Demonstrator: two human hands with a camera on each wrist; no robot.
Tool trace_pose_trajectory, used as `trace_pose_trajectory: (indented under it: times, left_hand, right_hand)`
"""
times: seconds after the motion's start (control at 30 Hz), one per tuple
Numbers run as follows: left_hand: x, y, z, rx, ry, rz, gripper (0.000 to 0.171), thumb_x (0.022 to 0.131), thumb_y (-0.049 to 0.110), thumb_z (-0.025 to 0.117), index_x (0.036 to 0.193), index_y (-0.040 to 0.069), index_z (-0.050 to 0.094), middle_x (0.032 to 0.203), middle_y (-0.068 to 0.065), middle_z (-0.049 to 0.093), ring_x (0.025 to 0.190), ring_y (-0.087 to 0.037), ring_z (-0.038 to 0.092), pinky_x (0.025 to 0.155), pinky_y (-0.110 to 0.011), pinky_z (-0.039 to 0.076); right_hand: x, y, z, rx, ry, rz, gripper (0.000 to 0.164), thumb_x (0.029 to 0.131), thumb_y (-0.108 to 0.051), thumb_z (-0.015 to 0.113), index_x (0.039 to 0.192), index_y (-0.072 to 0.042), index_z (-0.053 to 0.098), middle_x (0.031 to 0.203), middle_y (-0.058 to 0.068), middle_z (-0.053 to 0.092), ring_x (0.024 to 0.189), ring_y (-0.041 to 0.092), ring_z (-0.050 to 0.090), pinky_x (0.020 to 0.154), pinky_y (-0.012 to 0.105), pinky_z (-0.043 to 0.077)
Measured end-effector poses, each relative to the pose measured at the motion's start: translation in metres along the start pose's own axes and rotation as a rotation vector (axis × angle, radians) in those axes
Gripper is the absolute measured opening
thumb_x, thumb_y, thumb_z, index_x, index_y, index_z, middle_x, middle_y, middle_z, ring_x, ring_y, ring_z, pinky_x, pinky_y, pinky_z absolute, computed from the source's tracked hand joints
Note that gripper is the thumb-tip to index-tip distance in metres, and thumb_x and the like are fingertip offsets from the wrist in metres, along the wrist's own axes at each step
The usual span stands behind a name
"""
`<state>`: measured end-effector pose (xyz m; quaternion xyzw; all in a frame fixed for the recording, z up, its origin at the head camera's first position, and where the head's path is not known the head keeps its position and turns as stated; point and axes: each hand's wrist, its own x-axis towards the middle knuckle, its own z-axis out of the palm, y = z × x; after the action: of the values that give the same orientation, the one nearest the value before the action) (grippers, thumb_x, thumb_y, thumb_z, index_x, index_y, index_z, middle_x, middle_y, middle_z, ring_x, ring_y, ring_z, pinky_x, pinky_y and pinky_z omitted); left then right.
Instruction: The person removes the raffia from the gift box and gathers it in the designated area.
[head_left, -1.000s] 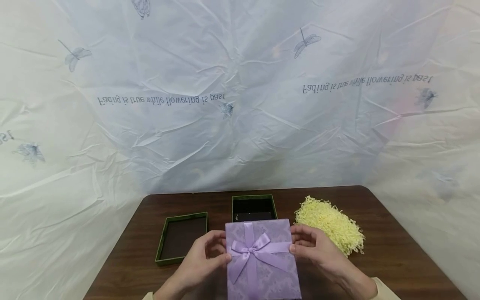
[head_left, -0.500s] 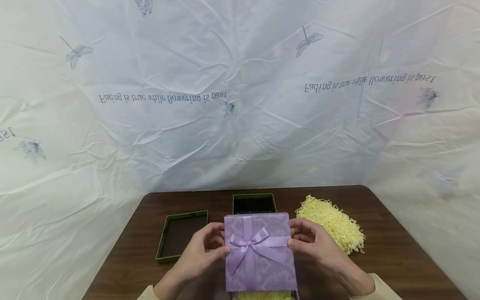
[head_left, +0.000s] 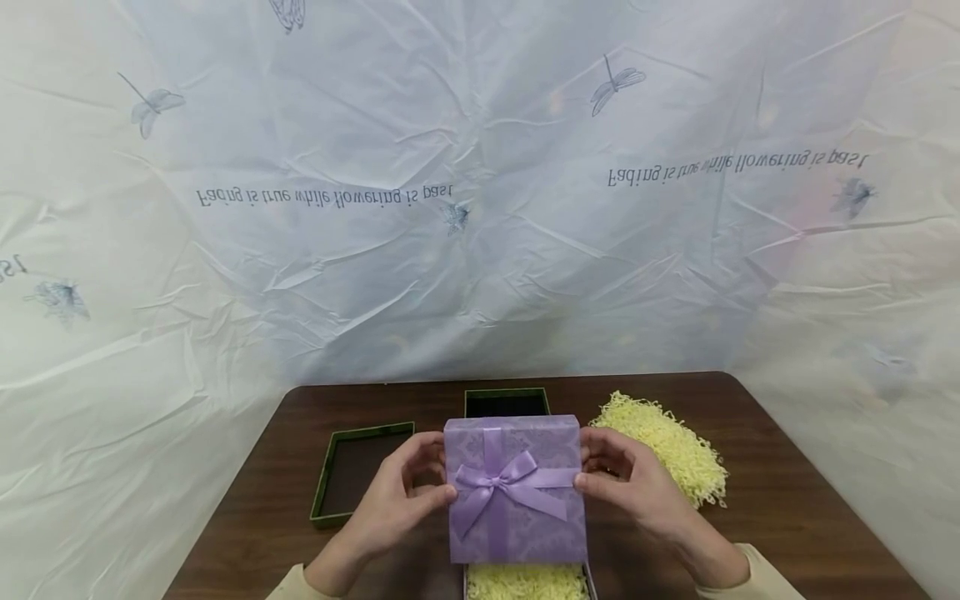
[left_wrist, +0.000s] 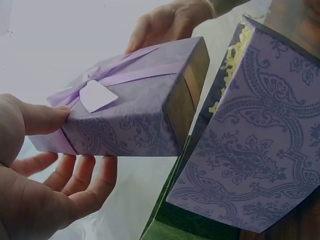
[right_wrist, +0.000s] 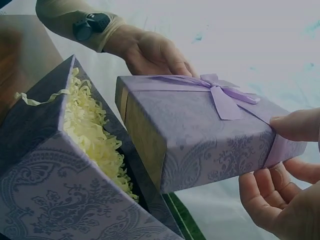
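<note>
A purple patterned gift box lid with a lilac ribbon bow is held between my two hands, bow side up. My left hand pinches its left side, thumb at the ribbon and fingers beneath. On the opposite side my right hand pinches it the same way. Below and nearer to me stands the matching gift box base, which the lid partly covers in the head view. Yellow shredded paper fills this base. A pale heart-shaped tag hangs from the ribbon.
On the brown table, a shallow green tray-like box part lies at the left. A dark-lined green box stands behind the purple lid. Loose yellow shredded paper is heaped at the right. A printed white cloth hangs behind.
Both hands have moved the lid forward, away from me, uncovering the yellow shredded paper in the purple base. The lid now hides more of the green box behind it.
</note>
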<state>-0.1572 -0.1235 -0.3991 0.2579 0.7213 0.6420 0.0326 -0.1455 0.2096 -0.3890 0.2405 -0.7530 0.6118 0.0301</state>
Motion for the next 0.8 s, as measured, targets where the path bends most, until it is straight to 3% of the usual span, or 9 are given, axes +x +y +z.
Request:
trace_pose_trajectory:
  times: [0.17,0.43,0.67,0.8]
  left_hand:
    - [0.0005,-0.0011,0.0012,-0.006,0.023,0.038,0.055,0.084,0.004,0.074,0.132,0.002,0.047,0.109,-0.020,0.058,0.097,-0.014,0.061,0.078,-0.033,0.058]
    - [0.0018,-0.0015,0.0020,0.000,0.024,0.130,0.056,0.085,0.003,0.073,0.134,0.003,0.045,0.118,-0.024,0.057,0.104,-0.011,0.061,0.082,-0.033,0.058]
    - [0.0019,-0.0019,0.0029,0.031,0.068,0.147,0.055,0.084,0.003,0.074,0.133,0.006,0.050,0.115,-0.020,0.060,0.103,-0.012,0.063,0.081,-0.033,0.058]
    - [0.0014,-0.0015,0.0036,0.063,0.090,0.170,0.053,0.083,0.004,0.075,0.131,0.008,0.052,0.115,-0.016,0.063,0.102,-0.013,0.064,0.082,-0.039,0.058]
  right_hand:
    - [0.0012,-0.0014,0.0005,-0.011,0.028,-0.063,0.046,0.082,0.003,0.073,0.124,0.006,0.055,0.102,0.010,0.063,0.092,0.014,0.064,0.085,0.028,0.056]
    - [0.0026,0.0012,0.0004,0.105,0.028,-0.140,0.049,0.079,0.012,0.071,0.125,0.012,0.052,0.103,0.002,0.063,0.095,0.011,0.064,0.087,0.028,0.056]
    - [0.0023,0.0030,0.0007,0.163,0.030,-0.183,0.048,0.080,0.015,0.068,0.125,0.010,0.053,0.107,0.001,0.064,0.097,0.013,0.065,0.085,0.027,0.056]
    - [0.0026,0.0036,0.0010,0.163,0.034,-0.208,0.050,0.079,0.017,0.068,0.126,0.010,0.053,0.111,0.002,0.064,0.099,0.014,0.064,0.085,0.027,0.056]
